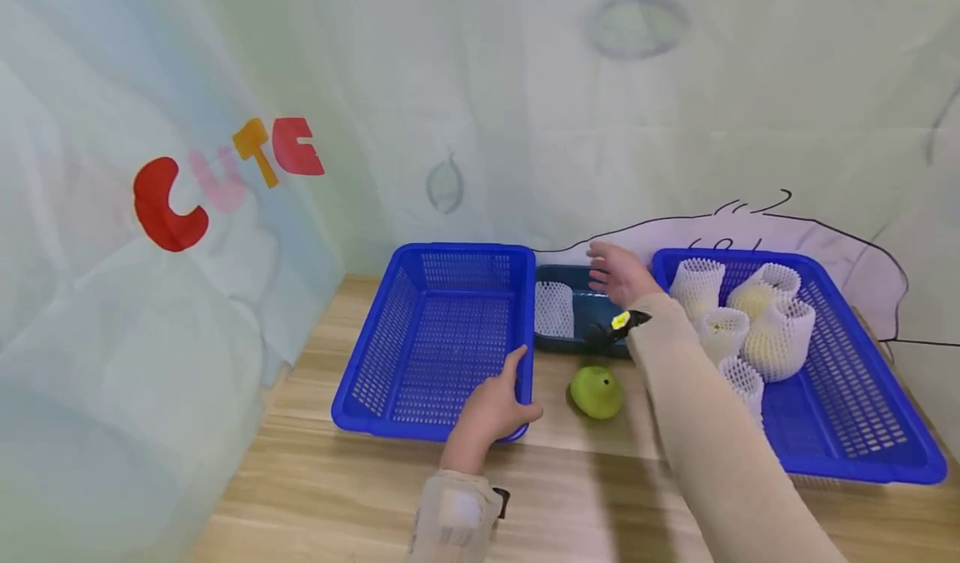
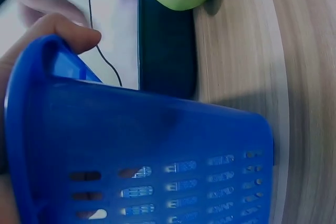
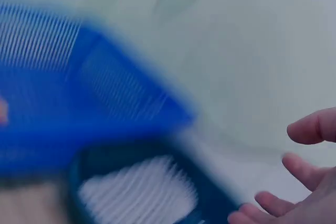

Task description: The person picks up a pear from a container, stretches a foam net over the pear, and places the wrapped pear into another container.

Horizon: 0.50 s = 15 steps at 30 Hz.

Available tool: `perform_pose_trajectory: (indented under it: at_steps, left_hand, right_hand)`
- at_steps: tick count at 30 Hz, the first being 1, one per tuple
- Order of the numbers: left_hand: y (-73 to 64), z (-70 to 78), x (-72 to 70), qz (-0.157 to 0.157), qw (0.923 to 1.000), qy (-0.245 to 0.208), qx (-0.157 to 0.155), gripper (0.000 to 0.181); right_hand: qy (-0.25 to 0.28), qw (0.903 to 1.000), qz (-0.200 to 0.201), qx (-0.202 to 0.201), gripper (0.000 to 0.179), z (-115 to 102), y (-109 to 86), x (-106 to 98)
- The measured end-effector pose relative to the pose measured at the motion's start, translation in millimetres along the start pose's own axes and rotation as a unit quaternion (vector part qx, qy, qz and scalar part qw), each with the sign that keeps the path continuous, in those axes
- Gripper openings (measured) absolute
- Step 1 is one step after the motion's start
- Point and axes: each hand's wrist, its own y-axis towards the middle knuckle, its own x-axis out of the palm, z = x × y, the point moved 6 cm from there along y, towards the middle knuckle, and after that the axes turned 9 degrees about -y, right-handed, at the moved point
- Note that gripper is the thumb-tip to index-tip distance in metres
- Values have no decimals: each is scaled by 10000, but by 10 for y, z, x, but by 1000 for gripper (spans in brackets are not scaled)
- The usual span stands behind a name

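Observation:
My left hand (image 1: 495, 405) rests at the near right corner of the left blue plastic basket (image 1: 435, 430), thumb and forefinger spread over its rim. The left wrist view shows a digit (image 2: 73, 32) lying past that rim. My right hand (image 1: 618, 273), fingers apart and holding nothing, is raised over the dark teal tray (image 1: 592, 348). Inside this tray lies a white foam net sleeve (image 1: 555, 309), also seen in the right wrist view. A green pear (image 1: 596, 392) without a sleeve sits on the table between the baskets.
The right blue basket (image 1: 862, 467) holds several pale fruits in white foam nets (image 1: 780, 338). My right forearm crosses in front of its left side. A printed cloth (image 1: 465, 130) hangs behind and to the left of the wooden table (image 1: 330, 496).

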Motion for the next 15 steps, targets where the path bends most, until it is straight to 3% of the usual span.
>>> perform_pose_trajectory:
  at_steps: [1,3,5,6,8,10,12,15]
  left_hand:
    - [-19,-5,11,-14,10000,-10,33,89]
    - [-58,-9,42,-39,9999,-15,92,89]
    - [-90,-7,74,-52,9999,-46,154,89]
    - [-102,-6,84,-51,9998,-55,187,89]
    - [-115,-4,89,-20,9997,-62,221,88]
    - [-113,-11,70,29,9997,-72,229,88]
    - [-103,-23,30,85,9997,-67,203,88]
    - [-79,-53,-45,164,9998,-68,135,88]
  right_hand:
    - [34,9994,0,336,62,164,150,17]
    - [-550,9960,141,691,67,612,666,-68]
    - [-1160,9884,101,980,70,943,947,-87]
    - [-1406,9843,54,1065,70,1032,979,-60]
    - [-1709,9772,76,1255,68,1082,945,14]
    - [-1749,9750,-84,1368,63,908,618,182]
    - [-1877,9750,-180,1176,58,694,365,290]
    - [-1936,9782,-404,640,54,415,220,335]
